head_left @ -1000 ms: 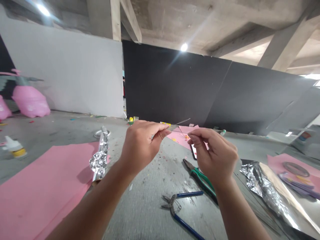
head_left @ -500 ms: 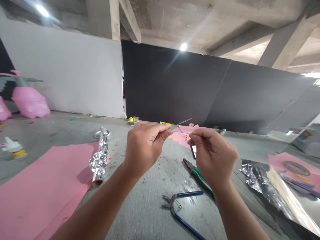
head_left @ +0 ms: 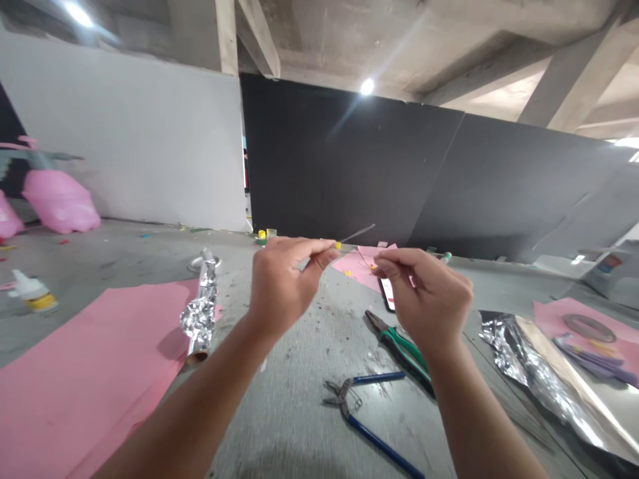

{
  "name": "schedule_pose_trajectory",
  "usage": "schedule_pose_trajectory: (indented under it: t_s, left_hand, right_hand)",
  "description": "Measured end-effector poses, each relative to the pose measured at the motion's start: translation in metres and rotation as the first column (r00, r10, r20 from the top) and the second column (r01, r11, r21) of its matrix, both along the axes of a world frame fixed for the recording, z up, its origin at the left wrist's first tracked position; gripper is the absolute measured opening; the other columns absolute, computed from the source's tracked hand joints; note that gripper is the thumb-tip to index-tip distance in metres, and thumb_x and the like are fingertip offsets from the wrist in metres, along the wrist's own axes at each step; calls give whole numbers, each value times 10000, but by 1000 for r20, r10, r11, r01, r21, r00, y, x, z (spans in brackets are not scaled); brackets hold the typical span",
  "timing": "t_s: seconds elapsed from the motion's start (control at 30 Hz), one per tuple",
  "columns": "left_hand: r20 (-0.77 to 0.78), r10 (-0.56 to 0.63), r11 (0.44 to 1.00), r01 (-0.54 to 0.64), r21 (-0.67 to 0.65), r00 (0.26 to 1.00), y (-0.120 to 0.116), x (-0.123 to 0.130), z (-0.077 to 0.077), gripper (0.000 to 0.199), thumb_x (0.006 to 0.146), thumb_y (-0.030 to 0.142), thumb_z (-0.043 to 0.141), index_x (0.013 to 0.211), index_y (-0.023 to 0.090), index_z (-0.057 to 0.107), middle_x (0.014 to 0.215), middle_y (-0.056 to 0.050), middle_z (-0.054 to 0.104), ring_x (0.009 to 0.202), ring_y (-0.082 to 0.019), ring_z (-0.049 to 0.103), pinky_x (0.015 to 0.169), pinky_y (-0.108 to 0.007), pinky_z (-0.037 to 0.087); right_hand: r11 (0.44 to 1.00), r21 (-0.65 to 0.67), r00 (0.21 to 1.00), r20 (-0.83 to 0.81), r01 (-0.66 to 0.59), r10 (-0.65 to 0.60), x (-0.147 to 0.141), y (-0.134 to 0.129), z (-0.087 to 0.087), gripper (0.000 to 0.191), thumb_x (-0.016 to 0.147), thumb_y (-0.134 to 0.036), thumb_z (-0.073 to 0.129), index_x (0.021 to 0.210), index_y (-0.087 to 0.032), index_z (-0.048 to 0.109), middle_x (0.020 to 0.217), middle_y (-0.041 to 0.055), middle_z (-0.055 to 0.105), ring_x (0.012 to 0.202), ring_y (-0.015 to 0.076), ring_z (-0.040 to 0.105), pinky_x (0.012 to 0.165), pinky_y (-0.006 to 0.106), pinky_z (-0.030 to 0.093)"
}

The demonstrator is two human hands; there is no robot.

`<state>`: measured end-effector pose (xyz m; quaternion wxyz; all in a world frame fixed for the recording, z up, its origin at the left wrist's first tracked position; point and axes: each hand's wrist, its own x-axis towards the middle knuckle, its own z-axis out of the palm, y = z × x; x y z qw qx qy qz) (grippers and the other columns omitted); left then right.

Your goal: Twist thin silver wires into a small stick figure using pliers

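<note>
In the head view, the left hand (head_left: 282,293) and the right hand (head_left: 429,299) are raised and apart, with a small gap between them. The left fingers (head_left: 314,251) pinch a thin wire (head_left: 357,233), which points to 1 o'clock from the hands. I cannot tell if the right fingers (head_left: 387,259) hold anything. Compared with the earlier pictures, the wire is only little higher and the grip looks the same. Around the hands on the floor (head_left: 299,432) I count two pliers, green pliers (head_left: 399,349) at 5 o'clock and blue pliers (head_left: 349,406) at 6 o'clock; two foils, a foil roll (head_left: 202,313) at 9 o'clock and a foil sheet (head_left: 544,372) at 4 o'clock; three pink sheets, at 8 o'clock (head_left: 100,372), 12 o'clock (head_left: 349,269) and 3 o'clock (head_left: 584,319); one bottle (head_left: 32,293) at 9 o'clock; one phone (head_left: 387,294) at 1 o'clock
</note>
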<state>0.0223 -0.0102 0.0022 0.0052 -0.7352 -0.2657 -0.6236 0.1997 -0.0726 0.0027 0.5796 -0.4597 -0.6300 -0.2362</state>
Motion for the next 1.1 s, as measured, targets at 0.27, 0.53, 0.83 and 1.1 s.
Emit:
schedule_pose_trajectory:
  t_s: [0.27,0.53,0.83,1.1]
  left_hand:
    - [-116,-205,906,143,-399,972,9,-9,9,96,839,268,672,800,187,706,757,-10,727,694,-137,650,635,-254,504]
    - [-238,-470,630,134,-765,850,-22,-42,-45,135,965,251,413,847,213,468,690,40,594,567,-100,552,536,-238,428]
    - [-359,-164,753,-119,-648,919,-37,-73,-96,206,974,356,413,896,204,529,632,43,520,545,-111,475,531,-234,369]
    - [-366,-96,839,-123,-530,926,-52,-62,-113,161,955,256,472,1046,202,593,723,12,663,667,-138,629,634,-253,454]
  right_hand:
    - [593,-800,945,118,-91,304,35,-35,-64,249,886,-418,606,888,-179,676,989,95,723,912,198,670,791,332,520]
    - [419,-885,809,392,202,439,21,-63,-128,668,807,-468,690,1383,-175,520,1339,172,585,1207,377,536,982,555,431]
    - [564,-823,953,112,-71,283,22,-63,-112,399,824,-256,510,1160,-82,635,1042,167,654,985,299,635,863,457,509]
    - [184,-576,599,-793,-797,113,2,-77,-100,342,820,-313,581,1126,-161,606,947,59,589,684,161,626,679,355,516]
